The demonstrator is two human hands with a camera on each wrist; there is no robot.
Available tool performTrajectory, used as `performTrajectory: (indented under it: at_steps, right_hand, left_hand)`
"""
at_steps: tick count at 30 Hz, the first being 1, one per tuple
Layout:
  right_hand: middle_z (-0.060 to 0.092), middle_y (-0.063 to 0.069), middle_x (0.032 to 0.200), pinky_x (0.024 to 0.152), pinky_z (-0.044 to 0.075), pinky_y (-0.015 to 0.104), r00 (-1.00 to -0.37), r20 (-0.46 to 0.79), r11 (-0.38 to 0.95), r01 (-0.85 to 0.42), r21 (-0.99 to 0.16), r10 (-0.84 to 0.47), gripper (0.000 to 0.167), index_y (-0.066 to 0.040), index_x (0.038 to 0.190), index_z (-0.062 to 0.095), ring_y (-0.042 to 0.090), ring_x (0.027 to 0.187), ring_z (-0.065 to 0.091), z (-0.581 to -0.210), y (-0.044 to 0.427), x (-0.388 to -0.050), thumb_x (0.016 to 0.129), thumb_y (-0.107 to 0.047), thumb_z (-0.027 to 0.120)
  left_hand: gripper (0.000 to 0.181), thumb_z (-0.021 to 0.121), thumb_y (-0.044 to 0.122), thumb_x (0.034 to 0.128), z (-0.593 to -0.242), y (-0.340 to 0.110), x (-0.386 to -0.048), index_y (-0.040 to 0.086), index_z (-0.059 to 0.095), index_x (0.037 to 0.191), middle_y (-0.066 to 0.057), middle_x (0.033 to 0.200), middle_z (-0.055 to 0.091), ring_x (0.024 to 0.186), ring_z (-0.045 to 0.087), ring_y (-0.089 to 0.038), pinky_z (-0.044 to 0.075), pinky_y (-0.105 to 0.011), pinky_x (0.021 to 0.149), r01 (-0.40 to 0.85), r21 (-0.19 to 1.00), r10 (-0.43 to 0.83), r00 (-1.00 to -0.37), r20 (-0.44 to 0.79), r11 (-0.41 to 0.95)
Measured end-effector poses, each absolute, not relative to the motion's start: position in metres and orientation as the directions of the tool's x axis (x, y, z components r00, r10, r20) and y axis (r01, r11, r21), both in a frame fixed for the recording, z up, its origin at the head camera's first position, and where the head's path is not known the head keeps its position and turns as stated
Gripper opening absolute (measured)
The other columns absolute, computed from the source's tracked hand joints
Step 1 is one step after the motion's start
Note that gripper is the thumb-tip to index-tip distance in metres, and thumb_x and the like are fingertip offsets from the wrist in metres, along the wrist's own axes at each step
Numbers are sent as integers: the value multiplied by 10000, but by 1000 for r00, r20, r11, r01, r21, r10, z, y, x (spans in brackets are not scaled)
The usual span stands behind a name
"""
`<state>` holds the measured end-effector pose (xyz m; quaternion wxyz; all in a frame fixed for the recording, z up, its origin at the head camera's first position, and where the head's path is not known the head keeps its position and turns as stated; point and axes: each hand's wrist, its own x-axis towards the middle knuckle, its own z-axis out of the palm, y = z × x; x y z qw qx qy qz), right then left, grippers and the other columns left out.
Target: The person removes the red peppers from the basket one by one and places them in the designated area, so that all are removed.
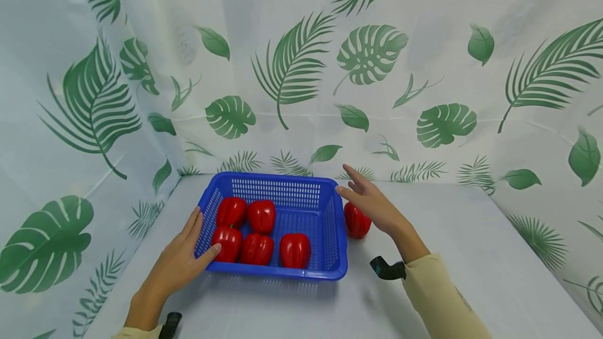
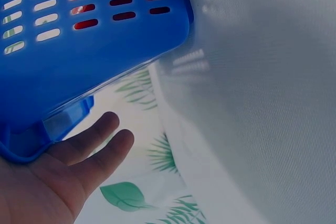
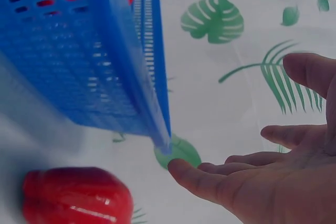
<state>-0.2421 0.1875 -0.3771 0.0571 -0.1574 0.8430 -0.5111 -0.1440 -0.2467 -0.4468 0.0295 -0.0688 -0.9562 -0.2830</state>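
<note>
A blue plastic basket (image 1: 301, 272) with slotted walls holds several red bell peppers (image 1: 295, 250), mostly in its left half and along the front. At its left side, my left hand (image 1: 181, 258) rests on the rim, the thumb reaching over the front-left corner. In the left wrist view, that hand's visible fingers (image 2: 100, 163) are straight beside the basket. One more red bell pepper (image 1: 357, 221) lies on the table just outside the basket's right wall. Above this pepper, my right hand (image 1: 372, 204) hovers with spread, extended fingers and holds nothing; its fingertips are near the basket's far right corner.
A white cloth-covered table (image 1: 452, 255) extends to the right of the basket. Leaf-printed white sheeting (image 1: 301, 67) hangs behind the table and along both sides. Dark wrist-worn devices (image 1: 388, 268) are visible by both forearms.
</note>
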Motion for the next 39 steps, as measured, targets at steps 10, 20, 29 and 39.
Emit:
performTrajectory:
  at_steps: [10,20,29,39]
  right_hand:
    - [270,202,1738,1165,340,713,-927,-5,427,-167,-889,-375,754,-152,1715,280,493,1570,267,-370,164,-250,1082,-377,622]
    - [349,200,1705,1155,352,729,-894,-47,430,-168,-887,-445,763,-169,1700,337,503,1553,304,-373,139,-249,1051,-403,661]
    - [352,230,1694,1098,413,738,-872,-163,421,-54,-905,-462,780,-170,1691,362,526,1550,292,-382,123,-242,1021,-352,716]
    - [426,222,1652,1099,448,706,-848,-216,446,-27,-895,-484,736,-158,1656,441,511,1487,413,-391,116,-238,1001,-294,749]
  left_hand:
    - [1021,623,560,1021,-447,-247,-144,-70,155,1675,-254,1764,97,1535,250,-576,338,-760,1122,151,539,117,-988,97,829]
    - [1023,626,558,1019,-447,-247,-145,-71,155,1675,-260,1761,104,1536,253,-572,344,-755,1123,154,538,114,-988,106,829]
    - [1037,626,577,1012,-448,-246,-145,-67,157,1676,-265,1758,113,1536,256,-573,350,-759,1117,150,536,109,-988,108,831]
    - [1033,627,573,1014,-448,-246,-146,-66,158,1676,-265,1758,110,1537,250,-573,347,-751,1122,145,537,108,-989,100,831]
